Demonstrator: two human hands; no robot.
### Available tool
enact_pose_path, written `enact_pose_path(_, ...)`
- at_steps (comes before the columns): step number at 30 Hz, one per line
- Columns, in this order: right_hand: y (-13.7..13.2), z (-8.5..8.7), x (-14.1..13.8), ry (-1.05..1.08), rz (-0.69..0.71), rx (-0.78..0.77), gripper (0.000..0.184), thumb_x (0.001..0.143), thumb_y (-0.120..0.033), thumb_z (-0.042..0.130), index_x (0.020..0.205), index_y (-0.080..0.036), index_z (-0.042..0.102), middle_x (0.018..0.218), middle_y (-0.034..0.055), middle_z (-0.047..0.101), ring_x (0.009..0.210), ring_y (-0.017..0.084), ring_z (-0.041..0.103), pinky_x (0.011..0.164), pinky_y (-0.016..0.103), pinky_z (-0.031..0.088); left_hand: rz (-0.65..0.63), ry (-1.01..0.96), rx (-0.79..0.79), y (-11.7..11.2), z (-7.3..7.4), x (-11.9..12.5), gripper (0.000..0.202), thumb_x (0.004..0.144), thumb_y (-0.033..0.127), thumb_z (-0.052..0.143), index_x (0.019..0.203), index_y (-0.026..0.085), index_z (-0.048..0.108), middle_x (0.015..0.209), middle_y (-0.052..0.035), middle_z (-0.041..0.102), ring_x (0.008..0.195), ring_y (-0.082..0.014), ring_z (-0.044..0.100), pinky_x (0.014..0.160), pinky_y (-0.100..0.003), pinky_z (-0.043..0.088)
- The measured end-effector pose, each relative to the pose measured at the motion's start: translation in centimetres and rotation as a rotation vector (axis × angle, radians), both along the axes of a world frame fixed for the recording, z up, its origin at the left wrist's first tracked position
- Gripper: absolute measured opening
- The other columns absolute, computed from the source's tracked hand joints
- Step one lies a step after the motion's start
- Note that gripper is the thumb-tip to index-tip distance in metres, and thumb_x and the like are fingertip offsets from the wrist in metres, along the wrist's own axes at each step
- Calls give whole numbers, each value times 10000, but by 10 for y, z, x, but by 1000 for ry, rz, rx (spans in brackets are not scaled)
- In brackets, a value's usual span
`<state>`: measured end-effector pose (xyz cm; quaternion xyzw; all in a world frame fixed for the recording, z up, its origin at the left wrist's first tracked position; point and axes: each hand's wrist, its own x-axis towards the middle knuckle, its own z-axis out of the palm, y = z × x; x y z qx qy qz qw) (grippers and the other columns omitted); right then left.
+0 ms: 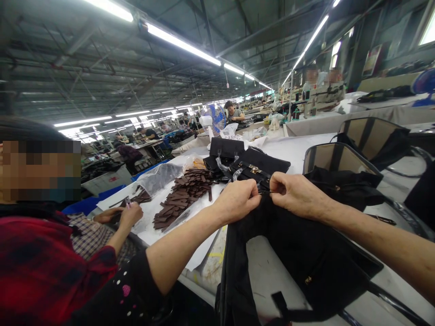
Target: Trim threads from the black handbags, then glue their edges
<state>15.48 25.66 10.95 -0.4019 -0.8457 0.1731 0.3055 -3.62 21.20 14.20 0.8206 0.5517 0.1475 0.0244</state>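
My left hand [238, 199] and my right hand [295, 194] are both closed in a pinch at the top edge of a black bag [299, 253] that lies in front of me on the white table [272, 276]. The fingertips meet over a thin dark piece, perhaps a strap or zip pull, too small to name. Just beyond my hands lie other black bags with a gold clasp [254, 168].
A co-worker in a red plaid top sits at my left, a hand [131, 215] holding a small tool by a pile of brown leather strips [180, 192]. A clear plastic bag [158, 176], tan-and-black bags [343, 163] at right, and a blue fan [215, 118] stand further off.
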Motion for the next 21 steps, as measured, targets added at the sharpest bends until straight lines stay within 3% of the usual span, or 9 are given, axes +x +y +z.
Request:
enact_pose_path(5,5,5,-2,29,58,-84,38,749,-240,589,777,-229,566,688,-32,642,644,146,597,602,260,414,10,21,-3,0,0,-2,92,835,231,564,747,204,559,722,11,652,659,-157,585,602,-258,363)
enact_pose_path(7,8,9,-3,2,112,-130,118,775,-314,628,850,-224,639,716,-22,675,668,158,622,621,267,431,-1,12,-13,0,1,-3,89,840,227,555,753,206,554,723,12,646,665,-159,586,607,-261,364)
enact_pose_path(11,12,12,-8,-114,175,-46,143,761,-237,626,855,-235,733,784,-5,716,740,179,646,676,278,441,12,-79,-44,1,1,-7,103,819,237,608,789,209,514,709,26,609,651,-153,566,598,-263,364)
enact_pose_path(14,13,11,-11,-112,162,-36,133,773,-230,611,794,-233,742,802,3,728,761,185,650,686,279,444,43,-298,-136,3,-2,-14,400,654,280,803,854,209,464,750,42,606,685,-145,577,609,-248,413)
enact_pose_path(16,13,10,-12,-103,149,-49,129,770,-237,616,789,-226,743,780,4,724,734,183,644,665,278,444,32,-397,-224,4,-5,-21,469,578,241,842,858,201,468,769,43,607,697,-135,579,616,-239,436)
enact_pose_path(21,13,10,-14,-90,145,-77,119,753,-247,616,754,-225,733,739,-7,719,691,173,642,620,269,438,49,-510,-373,7,-15,-35,157,700,188,697,805,167,581,684,38,609,634,-112,567,556,-208,401)
